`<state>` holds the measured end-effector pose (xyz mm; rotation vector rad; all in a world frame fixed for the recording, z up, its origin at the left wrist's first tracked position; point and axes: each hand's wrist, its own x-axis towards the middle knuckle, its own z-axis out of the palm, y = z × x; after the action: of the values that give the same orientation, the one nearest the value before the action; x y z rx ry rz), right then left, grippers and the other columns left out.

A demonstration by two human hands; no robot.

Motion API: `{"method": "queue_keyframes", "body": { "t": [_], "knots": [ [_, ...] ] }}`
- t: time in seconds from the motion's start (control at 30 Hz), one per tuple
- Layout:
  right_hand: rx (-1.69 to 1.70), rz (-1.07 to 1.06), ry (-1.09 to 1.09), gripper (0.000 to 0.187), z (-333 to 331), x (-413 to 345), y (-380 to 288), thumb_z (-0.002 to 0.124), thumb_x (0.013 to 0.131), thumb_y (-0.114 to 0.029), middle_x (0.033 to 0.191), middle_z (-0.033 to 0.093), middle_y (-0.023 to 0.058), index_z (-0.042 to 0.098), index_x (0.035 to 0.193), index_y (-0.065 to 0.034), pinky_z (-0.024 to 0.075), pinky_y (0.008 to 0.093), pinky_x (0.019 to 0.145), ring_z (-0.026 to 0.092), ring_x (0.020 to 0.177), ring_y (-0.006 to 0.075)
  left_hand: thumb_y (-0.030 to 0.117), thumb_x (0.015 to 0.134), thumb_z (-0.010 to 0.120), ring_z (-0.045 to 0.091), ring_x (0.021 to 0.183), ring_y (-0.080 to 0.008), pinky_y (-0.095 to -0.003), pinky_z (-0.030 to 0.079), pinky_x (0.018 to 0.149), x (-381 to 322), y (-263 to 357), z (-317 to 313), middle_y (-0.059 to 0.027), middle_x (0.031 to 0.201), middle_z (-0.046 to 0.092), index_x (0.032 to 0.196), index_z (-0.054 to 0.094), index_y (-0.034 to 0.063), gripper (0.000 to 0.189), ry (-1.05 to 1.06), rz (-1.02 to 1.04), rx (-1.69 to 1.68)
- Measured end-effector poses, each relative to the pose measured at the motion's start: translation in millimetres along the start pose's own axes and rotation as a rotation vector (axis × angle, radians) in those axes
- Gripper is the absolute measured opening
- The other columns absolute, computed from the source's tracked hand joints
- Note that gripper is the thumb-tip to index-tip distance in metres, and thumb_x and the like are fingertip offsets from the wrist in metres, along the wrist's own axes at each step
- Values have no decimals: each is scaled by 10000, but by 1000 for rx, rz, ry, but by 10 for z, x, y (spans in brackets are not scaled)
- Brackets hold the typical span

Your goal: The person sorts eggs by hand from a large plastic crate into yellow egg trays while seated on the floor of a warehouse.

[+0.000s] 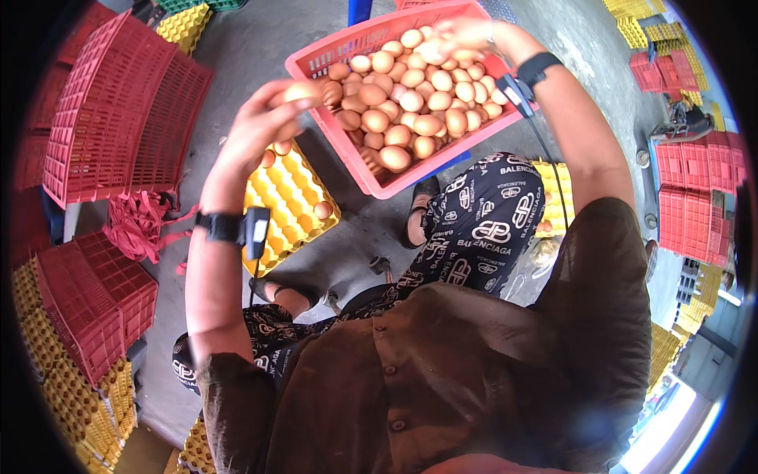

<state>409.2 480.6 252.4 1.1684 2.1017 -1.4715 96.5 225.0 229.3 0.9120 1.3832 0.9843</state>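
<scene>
My left hand (pixel 260 121) grips a brown egg (pixel 302 90) between thumb and fingers, just off the left end of a red plastic crate (pixel 379 188). What looks like a second egg shows under its palm. Brown eggs (pixel 408 101) fill the crate in a loose heap. At the crate's far right, my right hand (pixel 465 34) reaches down among the eggs; blur and glare hide whether it holds one. Below my left hand lies a yellow egg tray (pixel 284 207) with a single egg (pixel 323 210) near its right edge and two more at its far end.
Another yellow tray (pixel 556 189) with eggs sits beyond my right knee (pixel 509 178). Red crates (pixel 118 112) stand on the left above a heap of red straps (pixel 139 225). Yellow trays (pixel 77 379) are stacked lower left, more red crates (pixel 690 219) at right.
</scene>
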Motion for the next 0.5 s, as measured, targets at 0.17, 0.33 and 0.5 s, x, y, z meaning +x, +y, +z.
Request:
{"method": "queue_keyframes", "body": {
  "t": [0.17,0.33,0.5],
  "knots": [
    [418,64,146,472,139,-4,1119,771,769,-212,975,637,15,584,1196,-144,510,312,657,611,880,143,333,838,779,691,839,-182,-308,589,673,1217,-134,681,-87,986,697,1243,644,66,504,21,-103,419],
    [572,-97,344,482,219,261,1359,739,813,-245,1043,638,45,560,1245,-123,504,301,723,621,942,166,389,809,780,715,860,-170,-309,580,759,1620,-419,813,-84,996,738,1216,686,79,521,252,100,784],
    [404,-67,441,500,151,379,1583,698,846,-284,1137,633,81,545,1294,-122,505,350,814,626,1019,222,228,914,609,682,991,-272,-393,560,868,1707,-486,1061,-177,1175,634,1257,641,131,358,241,-1,761]
  ]
}}
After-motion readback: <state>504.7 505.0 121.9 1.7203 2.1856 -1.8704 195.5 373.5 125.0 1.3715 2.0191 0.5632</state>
